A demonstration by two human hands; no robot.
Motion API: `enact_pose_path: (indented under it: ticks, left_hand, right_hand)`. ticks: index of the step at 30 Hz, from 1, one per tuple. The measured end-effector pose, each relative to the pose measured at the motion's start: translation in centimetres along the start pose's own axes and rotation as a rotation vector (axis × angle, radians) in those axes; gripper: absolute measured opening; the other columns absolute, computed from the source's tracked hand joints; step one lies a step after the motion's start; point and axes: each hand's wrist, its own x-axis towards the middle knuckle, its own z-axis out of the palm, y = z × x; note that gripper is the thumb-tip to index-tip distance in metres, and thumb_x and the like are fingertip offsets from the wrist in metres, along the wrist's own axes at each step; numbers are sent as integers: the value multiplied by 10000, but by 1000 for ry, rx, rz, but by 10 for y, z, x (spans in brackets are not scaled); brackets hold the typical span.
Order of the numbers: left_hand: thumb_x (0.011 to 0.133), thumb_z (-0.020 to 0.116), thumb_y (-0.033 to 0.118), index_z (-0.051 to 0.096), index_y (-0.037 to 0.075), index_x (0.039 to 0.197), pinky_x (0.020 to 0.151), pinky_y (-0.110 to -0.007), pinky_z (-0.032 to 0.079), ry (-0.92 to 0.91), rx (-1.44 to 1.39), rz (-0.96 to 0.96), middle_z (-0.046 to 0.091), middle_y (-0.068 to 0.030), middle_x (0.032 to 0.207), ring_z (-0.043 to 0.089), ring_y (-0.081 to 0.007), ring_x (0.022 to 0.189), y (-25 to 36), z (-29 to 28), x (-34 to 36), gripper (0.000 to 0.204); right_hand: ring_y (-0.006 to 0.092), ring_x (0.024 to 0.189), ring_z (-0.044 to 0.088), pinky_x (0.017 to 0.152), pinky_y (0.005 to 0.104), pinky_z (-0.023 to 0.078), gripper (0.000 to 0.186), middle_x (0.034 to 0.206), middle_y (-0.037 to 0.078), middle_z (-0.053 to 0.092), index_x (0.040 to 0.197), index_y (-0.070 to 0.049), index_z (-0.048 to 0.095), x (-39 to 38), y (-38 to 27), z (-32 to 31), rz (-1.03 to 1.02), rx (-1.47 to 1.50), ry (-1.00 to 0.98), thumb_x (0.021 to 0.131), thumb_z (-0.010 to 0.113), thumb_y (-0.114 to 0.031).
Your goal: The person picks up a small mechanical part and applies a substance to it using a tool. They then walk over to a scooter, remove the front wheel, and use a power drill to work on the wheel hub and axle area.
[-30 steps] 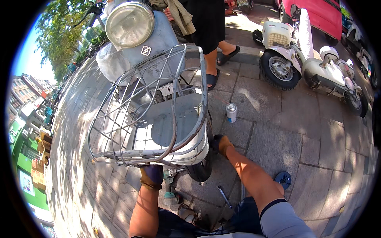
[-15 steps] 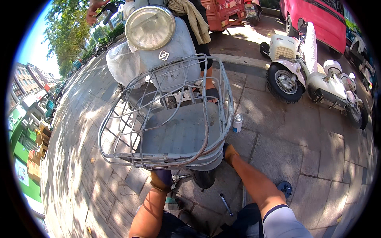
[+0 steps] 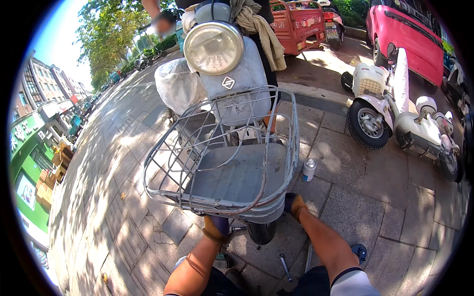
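Note:
The grey scooter (image 3: pixel 222 103) faces me with a bent wire basket (image 3: pixel 234 172) on its front. My left hand (image 3: pixel 216 227), in a dark purple and brown glove, is under the basket's left front, fingers hidden. My right hand (image 3: pixel 295 206), gloved alike, is at the lower right side beside the front wheel, fingers mostly hidden; what either holds I cannot make out. A green power drill (image 3: pixel 222 261) is largely hidden by my left forearm, upright near the black tyre (image 3: pixel 261 232). A wrench (image 3: pixel 285 266) lies on the paving between my forearms.
A spray can (image 3: pixel 309 170) stands right of the basket. Another person's hand (image 3: pixel 155 15) is at the handlebar. A white scooter (image 3: pixel 414 133) stands at the right, with a red cargo tricycle (image 3: pixel 296 29) and a pink van (image 3: pixel 405 39) behind. Cardboard boxes (image 3: pixel 47 185) are stacked by the storefront.
My view has tilted upward, so the scene sits lower. The other person has shifted behind the scooter, legs now mostly hidden, hand at the handlebar. My hands stay under the basket.

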Motion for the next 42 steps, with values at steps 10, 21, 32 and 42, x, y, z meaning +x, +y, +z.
enact_pose_path:
  ticks: [10, 21, 32, 42]
  left_hand:
    - [1124, 355, 304, 372, 68, 1557, 1197, -441, 384, -4, -759, -268, 451, -113, 1575, 457, -272, 1421, 36, 2, 15, 492]
    - [1024, 586, 327, 551, 65, 1422, 1105, -488, 451, 2, -186, -167, 604, -149, 1397, 568, -345, 1288, 19, -9, 24, 478]
    - [1023, 584, 400, 540, 14, 1393, 1100, -485, 481, 126, -1044, -433, 589, -182, 1385, 579, -352, 1259, 44, -15, 61, 536]
    - [1007, 566, 476, 545, 109, 1437, 1147, -544, 428, -8, -151, -212, 589, -151, 1420, 587, -346, 1273, 25, 0, 87, 566]
  right_hand:
    - [219, 804, 709, 677, 371, 555, 530, 1035, 188, 751, 1345, 105, 592, 56, 23, -2, -56, 94, 102, 898, 691, -162]
    - [342, 1181, 661, 990, 419, 496, 351, 1235, 201, 713, 1279, -42, 674, 61, 1, -32, -223, -260, 136, 976, 597, -202]
    - [201, 884, 669, 788, 343, 518, 372, 1025, 160, 756, 1255, -22, 707, 70, -28, -37, -192, 47, -4, 965, 480, -70]
    - [365, 1124, 691, 928, 428, 535, 343, 1205, 163, 737, 1224, -105, 740, 101, -40, -54, -266, -466, 88, 931, 596, -211]
